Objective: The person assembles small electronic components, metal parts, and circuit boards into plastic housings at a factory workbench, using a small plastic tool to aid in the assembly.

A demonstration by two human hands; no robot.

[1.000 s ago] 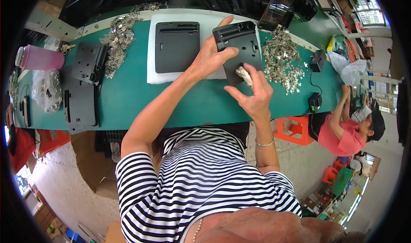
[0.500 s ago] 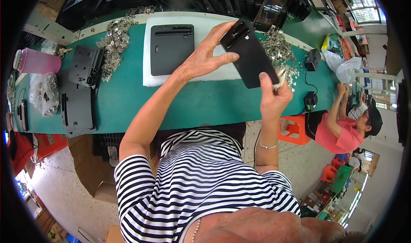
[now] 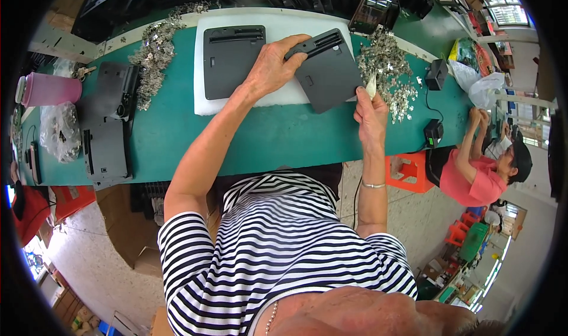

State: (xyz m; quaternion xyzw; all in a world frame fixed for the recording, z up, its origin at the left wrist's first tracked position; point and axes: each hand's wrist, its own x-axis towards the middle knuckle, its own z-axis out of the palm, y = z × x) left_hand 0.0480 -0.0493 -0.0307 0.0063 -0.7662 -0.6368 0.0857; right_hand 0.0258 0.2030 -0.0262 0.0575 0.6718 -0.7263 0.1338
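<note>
A flat black plastic panel (image 3: 329,75) with a slot along its far edge is held at an angle over the right end of a white foam sheet (image 3: 284,105). Its near left edge is gripped by my left hand (image 3: 273,66), thumb on top. My right hand (image 3: 372,116) is closed at the panel's right corner, with a small white pointed tool (image 3: 371,86) sticking up from the fingers; its exact kind is unclear. Left of my left hand, a second, similar black panel (image 3: 228,69) lies flat on the foam.
Small shiny metal pieces lie heaped right of the foam (image 3: 387,60) and left of it (image 3: 155,58). Black housings (image 3: 106,146), a pink cup (image 3: 54,91) and a plastic bag (image 3: 59,132) stand at left. A phone (image 3: 374,7) leans behind. A co-worker (image 3: 479,170) sits at right.
The held panel has turned from steeply tilted to flatter, its broad face now showing. My right hand has shifted slightly left and up, still at the panel's right corner.
</note>
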